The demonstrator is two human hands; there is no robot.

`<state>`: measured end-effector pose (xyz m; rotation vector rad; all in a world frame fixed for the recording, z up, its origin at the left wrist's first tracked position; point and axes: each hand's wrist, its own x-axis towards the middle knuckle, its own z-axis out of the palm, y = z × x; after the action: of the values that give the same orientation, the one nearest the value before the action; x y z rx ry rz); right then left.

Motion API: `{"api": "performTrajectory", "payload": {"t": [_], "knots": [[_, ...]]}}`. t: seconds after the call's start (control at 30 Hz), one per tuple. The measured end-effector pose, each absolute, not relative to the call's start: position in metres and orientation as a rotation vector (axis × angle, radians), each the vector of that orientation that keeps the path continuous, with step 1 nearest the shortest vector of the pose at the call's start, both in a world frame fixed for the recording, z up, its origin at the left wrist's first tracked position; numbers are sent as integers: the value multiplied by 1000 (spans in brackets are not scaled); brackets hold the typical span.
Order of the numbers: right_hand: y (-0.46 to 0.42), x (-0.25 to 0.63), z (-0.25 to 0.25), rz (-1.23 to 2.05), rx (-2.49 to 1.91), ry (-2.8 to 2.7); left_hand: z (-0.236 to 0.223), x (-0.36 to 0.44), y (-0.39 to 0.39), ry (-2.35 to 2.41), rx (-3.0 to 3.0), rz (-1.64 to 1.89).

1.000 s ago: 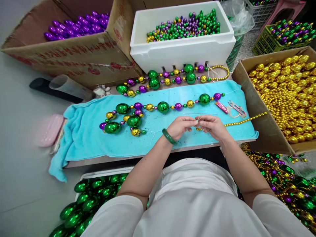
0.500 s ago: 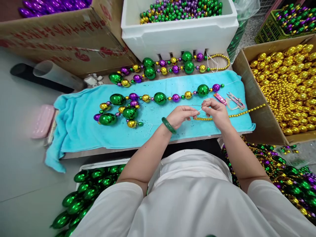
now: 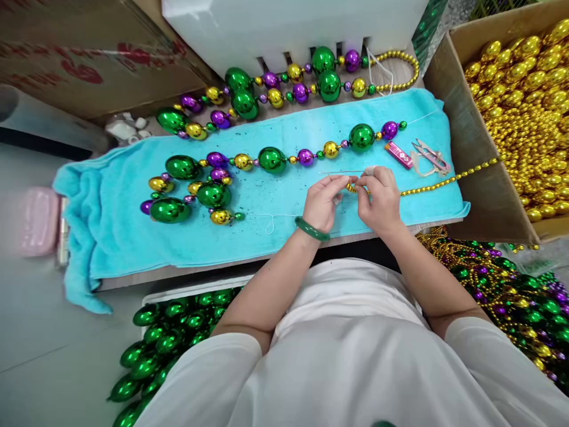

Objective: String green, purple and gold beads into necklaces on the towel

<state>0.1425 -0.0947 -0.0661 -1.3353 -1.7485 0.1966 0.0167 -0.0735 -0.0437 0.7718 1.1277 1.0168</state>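
Observation:
My left hand (image 3: 320, 203), a green bangle at its wrist, is closed in a pinch at the end of a gold bead strand (image 3: 435, 185). Close beside it, the fingers of my right hand (image 3: 379, 198) are also pinched together, and the strand passes behind this hand. What the right fingertips hold is hidden. A thin needle (image 3: 340, 172) lies just beyond the fingers. Farther back, a strung garland (image 3: 272, 160) of green, purple and gold beads lies doubled on the blue towel (image 3: 249, 249). White thread (image 3: 269, 222) trails from its near end.
Thread snips (image 3: 431, 157) and a pink packet (image 3: 399, 155) lie right of my hands. A finished-looking bead necklace (image 3: 329, 86) lies along the white foam box (image 3: 288, 29). A cardboard box (image 3: 471, 118) of gold beads stands at right. Green beads (image 3: 169, 338) fill a container below left.
The view has tilted down and closer. My hands first held a fine thread between them, drew apart a little, then came down to the gold strand's end. The garland stays put.

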Motion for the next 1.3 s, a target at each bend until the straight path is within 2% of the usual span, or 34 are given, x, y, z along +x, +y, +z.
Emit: {"api": "performTrajectory", "payload": {"t": [0.17,0.37,0.63,1.0,1.3], "knots": [[-89,158,-58,284,-1283,-1978,-41,10,-60,1271,1238,845],[-87,169,-61,481,-1218,-2044,-41,2,-45,1258,1322,545],[-88,162,-67,322,-1223,-1970,-44,3,-37,1084,1128,530],[-78,162,-65,691,-1276,-1768,-42,-4,-29,1030,1237,398],[-78,169,-52,651,-1186,-1981,-45,-3,-29,1094,1325,436]]}}
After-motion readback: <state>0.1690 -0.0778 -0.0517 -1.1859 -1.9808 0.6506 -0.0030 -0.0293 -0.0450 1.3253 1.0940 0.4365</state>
